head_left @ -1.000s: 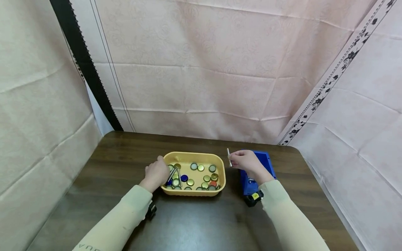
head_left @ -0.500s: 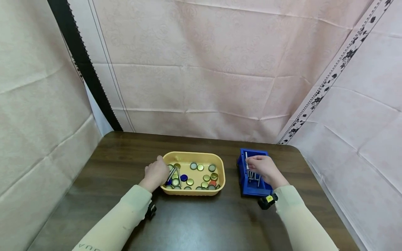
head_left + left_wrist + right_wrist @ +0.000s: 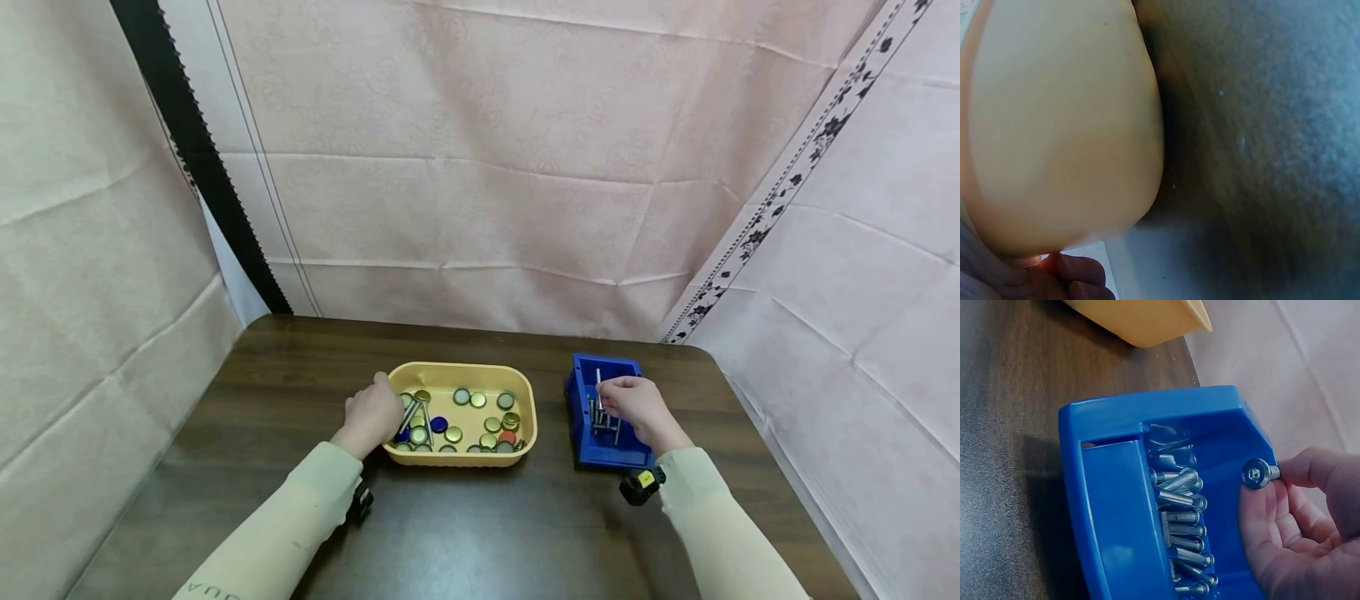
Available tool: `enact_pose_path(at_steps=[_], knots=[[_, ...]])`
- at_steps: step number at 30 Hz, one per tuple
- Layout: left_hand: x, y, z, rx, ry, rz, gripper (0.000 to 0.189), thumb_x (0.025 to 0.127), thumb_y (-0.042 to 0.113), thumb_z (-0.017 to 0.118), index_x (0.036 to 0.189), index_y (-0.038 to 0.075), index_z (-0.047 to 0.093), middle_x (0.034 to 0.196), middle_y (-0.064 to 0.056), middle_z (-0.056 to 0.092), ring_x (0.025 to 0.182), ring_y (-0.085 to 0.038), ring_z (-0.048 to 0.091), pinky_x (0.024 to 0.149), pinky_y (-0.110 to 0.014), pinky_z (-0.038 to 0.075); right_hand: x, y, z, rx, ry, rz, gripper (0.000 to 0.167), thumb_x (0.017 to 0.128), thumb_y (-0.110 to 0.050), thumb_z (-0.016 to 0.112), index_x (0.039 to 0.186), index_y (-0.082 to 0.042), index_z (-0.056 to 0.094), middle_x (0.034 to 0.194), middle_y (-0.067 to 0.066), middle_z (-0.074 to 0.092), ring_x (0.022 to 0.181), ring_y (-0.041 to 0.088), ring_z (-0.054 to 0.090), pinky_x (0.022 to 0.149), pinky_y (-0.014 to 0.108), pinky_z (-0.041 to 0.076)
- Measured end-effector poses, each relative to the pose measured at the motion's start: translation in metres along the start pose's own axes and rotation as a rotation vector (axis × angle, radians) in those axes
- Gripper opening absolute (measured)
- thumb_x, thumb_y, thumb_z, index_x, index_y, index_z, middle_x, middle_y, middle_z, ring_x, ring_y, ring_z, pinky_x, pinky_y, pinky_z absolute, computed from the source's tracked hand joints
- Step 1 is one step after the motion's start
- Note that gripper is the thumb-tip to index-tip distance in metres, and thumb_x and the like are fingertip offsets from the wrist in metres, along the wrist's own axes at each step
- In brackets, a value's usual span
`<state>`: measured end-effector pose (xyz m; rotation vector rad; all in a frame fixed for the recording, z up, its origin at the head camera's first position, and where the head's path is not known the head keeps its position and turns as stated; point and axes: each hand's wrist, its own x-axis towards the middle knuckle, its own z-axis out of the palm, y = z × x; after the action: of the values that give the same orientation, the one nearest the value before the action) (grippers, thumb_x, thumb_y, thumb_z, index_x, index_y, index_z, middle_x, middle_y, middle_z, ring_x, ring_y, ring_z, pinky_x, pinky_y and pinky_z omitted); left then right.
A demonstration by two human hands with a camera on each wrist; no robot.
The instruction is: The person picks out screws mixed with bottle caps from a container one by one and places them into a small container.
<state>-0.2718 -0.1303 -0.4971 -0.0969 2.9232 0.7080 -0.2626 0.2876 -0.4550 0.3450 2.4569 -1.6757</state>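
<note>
At the left end of the yellow plastic tray, my left hand grips the rim. In the left wrist view the tray wall fills much of the picture, with curled fingers at its edge. My right hand pinches a silver bolt between thumb and fingers, above the blue bin. A hex socket shows in the bolt's round head. Several more bolts lie in a heap inside the bin.
Inside the tray are bottle caps in gold, silver, blue and red, plus two bolts at its left end. Both containers stand on a dark wooden table. Pale cloth hangs behind it and at both sides.
My right hand has moved right with the bolt, from between the two containers to above the blue bin, then slightly further right. My left hand stays on the tray rim.
</note>
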Motion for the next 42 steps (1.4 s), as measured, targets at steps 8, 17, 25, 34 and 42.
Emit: enact_pose_path(at_steps=[8, 17, 25, 34, 42], knots=[[0.000, 0.001, 0.000, -0.003, -0.012, 0.000, 0.039, 0.098, 0.018, 0.041, 0.126, -0.009, 0.037, 0.078, -0.015, 0.058, 0.072, -0.031, 0.054, 0.082, -0.053, 0.037, -0.003, -0.001, 0.001, -0.003, 0.008, -0.004, 0.034, 0.097, -0.017, 0.057, 0.119, 0.010, 0.058, 0.121, 0.024, 0.059, 0.090, 0.018, 0.060, 0.090, 0.041, 0.049], [0.002, 0.000, -0.001, 0.001, -0.017, 0.000, 0.039, 0.098, 0.018, 0.039, 0.127, -0.008, 0.035, 0.078, -0.015, 0.058, 0.073, -0.031, 0.054, 0.083, -0.053, 0.037, -0.005, -0.003, -0.001, 0.017, 0.030, 0.008, 0.034, 0.096, -0.016, 0.059, 0.118, 0.010, 0.057, 0.121, 0.024, 0.059, 0.091, 0.019, 0.062, 0.090, 0.040, 0.049], [0.001, 0.000, -0.002, -0.001, -0.024, 0.001, 0.040, 0.098, 0.017, 0.039, 0.128, -0.009, 0.035, 0.079, -0.015, 0.059, 0.073, -0.031, 0.055, 0.084, -0.054, 0.037, -0.006, -0.006, -0.002, 0.050, 0.020, 0.023, 0.035, 0.098, -0.016, 0.056, 0.122, 0.009, 0.056, 0.129, 0.027, 0.053, 0.110, 0.033, 0.058, 0.090, 0.038, 0.048], [0.000, 0.000, -0.002, -0.006, -0.029, -0.001, 0.043, 0.098, 0.018, 0.038, 0.131, -0.010, 0.033, 0.079, -0.015, 0.059, 0.073, -0.031, 0.054, 0.084, -0.053, 0.036, -0.007, -0.020, 0.006, 0.107, -0.037, -0.010, 0.040, 0.097, -0.018, 0.058, 0.128, 0.008, 0.055, 0.131, 0.026, 0.053, 0.116, 0.035, 0.056, 0.092, 0.040, 0.046], [0.003, -0.001, -0.001, -0.005, -0.027, 0.002, 0.042, 0.098, 0.018, 0.039, 0.129, -0.009, 0.034, 0.080, -0.016, 0.059, 0.073, -0.032, 0.054, 0.083, -0.053, 0.036, -0.007, -0.054, 0.043, 0.175, -0.088, -0.056, 0.040, 0.093, -0.018, 0.066, 0.124, 0.006, 0.056, 0.122, 0.022, 0.058, 0.105, 0.031, 0.062, 0.087, 0.039, 0.050]])
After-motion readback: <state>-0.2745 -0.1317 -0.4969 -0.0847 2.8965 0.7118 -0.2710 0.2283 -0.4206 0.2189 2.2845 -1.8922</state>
